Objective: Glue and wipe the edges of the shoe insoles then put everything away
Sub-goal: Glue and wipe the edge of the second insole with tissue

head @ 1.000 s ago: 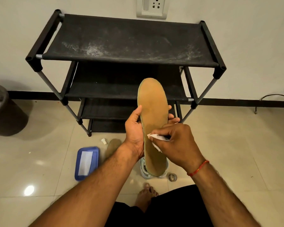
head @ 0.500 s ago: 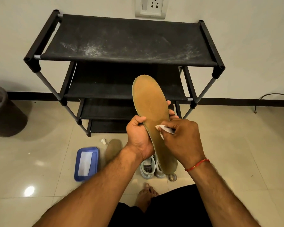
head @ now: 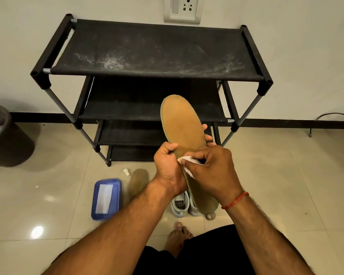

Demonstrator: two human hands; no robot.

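Tightly, right hand [head: 213, 171] round wipe [head: 187, 160]

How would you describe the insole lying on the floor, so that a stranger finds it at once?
Start at the black shoe rack against the wall and look down to the floor before it. There, between the blue tray and the pale shoes, lies the loose insole. Unlike the raised insole, it lies flat, untouched.

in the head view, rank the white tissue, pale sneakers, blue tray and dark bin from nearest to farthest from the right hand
1. white crumpled tissue: pinched in the right hand.
2. pale grey sneakers: floor, just below.
3. blue rectangular plastic tray: floor, to the left.
4. dark round bin: far left.
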